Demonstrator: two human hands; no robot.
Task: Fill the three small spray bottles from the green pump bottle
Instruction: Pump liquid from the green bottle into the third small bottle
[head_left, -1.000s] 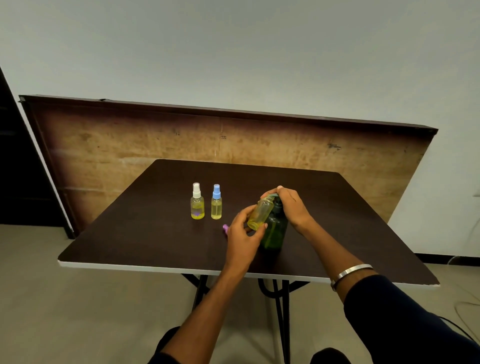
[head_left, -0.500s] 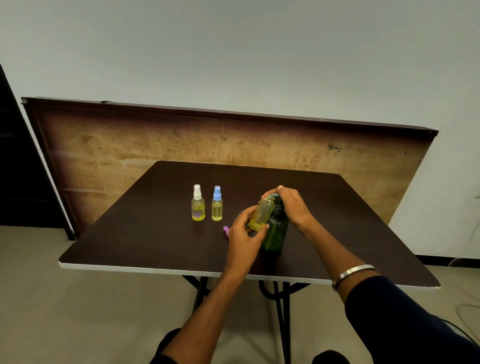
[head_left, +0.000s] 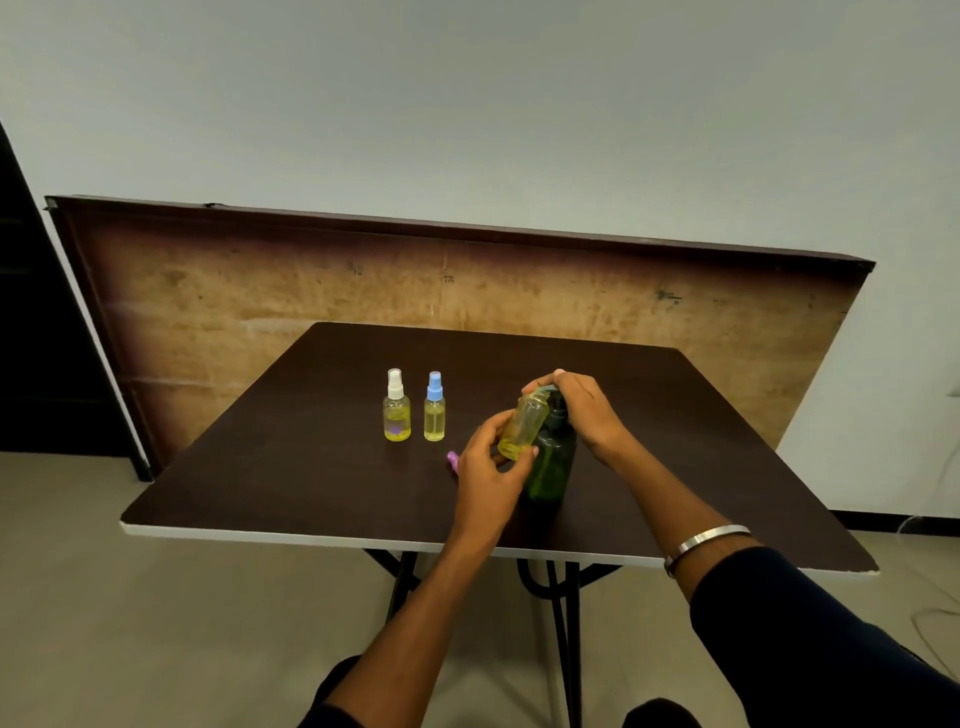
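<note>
The open spray bottle is held tilted in the air above the middle of the tabletop, its bare neck leaning up against the spout of the green pump bottle, which stands on the tabletop a little nearer the front edge than the back. The left hand grips the small bottle low on its body, thumb and fingers curled round it. The right hand lies over the pump head with its fingers bent down over the top; whether the head is pressed down cannot be told. Some yellow liquid sits in the bottom of the held bottle.

This looks like the third and last fill. To do it well, keep the neck snug under the spout, press slowly in full strokes, and stop short of the shoulder so the sprayer can go back in without overflow.

Just left of the left hand a pink cap lies on the tabletop, probably this bottle's sprayer. Farther left, toward the middle, stand a white-capped bottle and a blue-capped bottle side by side, both capped and holding yellow liquid.
</note>
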